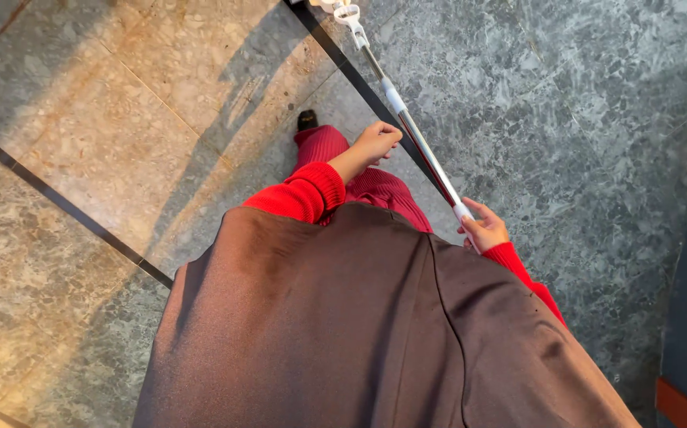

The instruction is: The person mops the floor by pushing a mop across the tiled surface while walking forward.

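— What have you got in your hands there?

— A long metal pole [415, 136] with white collars, most likely a mop or cleaning handle. My right hand [484, 231] is wrapped around its near end, fingers closed on the white grip. I hold it there because that end gives me the leverage to steer the far end.

— And the other hand?

— My left hand [375, 143] is curled loosely shut just left of the shaft, close by it. I cannot tell whether it touches the pole or holds nothing.

— Where does the pole run?

— From my right hand it slants away and to the left, over the stone floor [581, 119], to a white plastic fitting [346, 13] at the far edge of view. The head beyond that is out of sight.

— Any labels or signs about?

— None that I can see. There are black strips [66, 204] inlaid between the grey and tan floor slabs, and a dark panel with an orange edge [680, 404] at the near right. My brown apron [359, 333] and red sleeves [305, 192] fill the near part.
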